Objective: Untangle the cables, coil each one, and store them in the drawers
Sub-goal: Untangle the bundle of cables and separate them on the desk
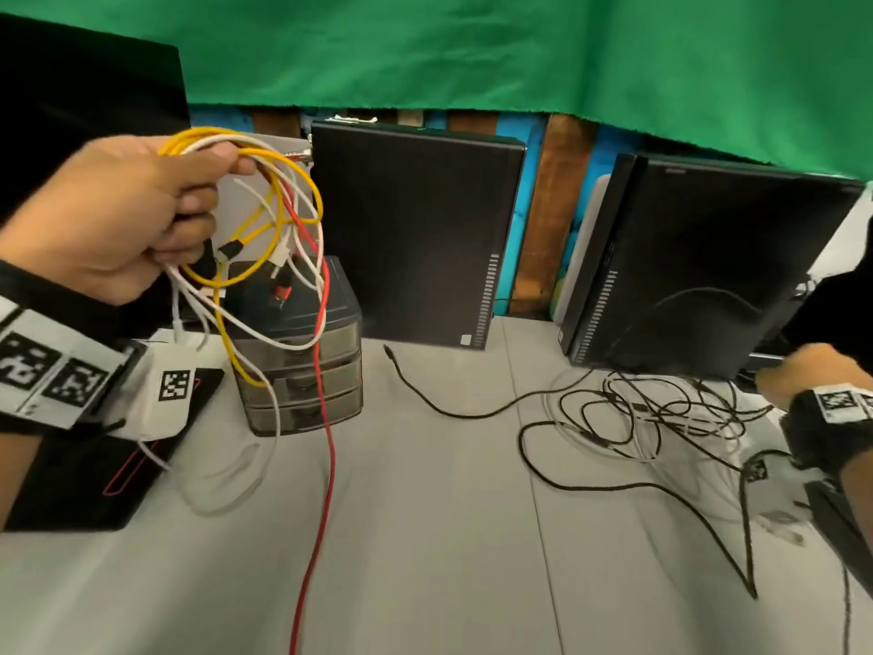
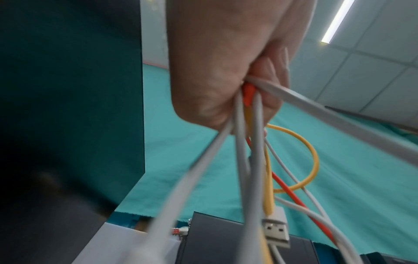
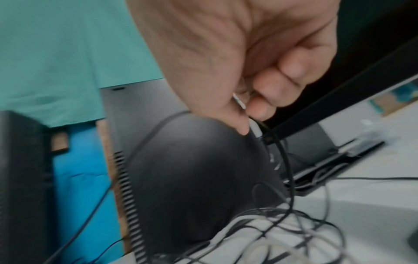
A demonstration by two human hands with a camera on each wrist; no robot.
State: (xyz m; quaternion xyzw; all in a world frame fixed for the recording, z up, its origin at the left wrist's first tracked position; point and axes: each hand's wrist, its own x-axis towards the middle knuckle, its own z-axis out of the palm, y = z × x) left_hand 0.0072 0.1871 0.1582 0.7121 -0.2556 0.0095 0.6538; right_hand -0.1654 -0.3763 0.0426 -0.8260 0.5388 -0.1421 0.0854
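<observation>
A bunch of yellow, white and red cables (image 1: 278, 215) is held up above the counter's left part, in front of the small drawer unit (image 1: 302, 366). It is gripped by the left hand (image 1: 127, 215), whose fingers (image 2: 269, 84) are curled tightly round the strands. From the bunch the red cable (image 1: 326, 465) is let down to the counter (image 1: 425, 536) and runs toward its near edge. A white USB plug (image 2: 277, 230) is seen hanging among the strands in the left wrist view. A tangle of black and white cables (image 1: 661, 418) is spread on the counter's right part, before the right-hand computer case (image 1: 699, 267); one black end is stretched toward the other computer case (image 1: 411, 229). At the counter's right edge, strands rising from this tangle are pinched by the right hand (image 1: 803, 371), its fingers (image 3: 282, 82) curled in against the thumb. The drawers are seen closed.
</observation>
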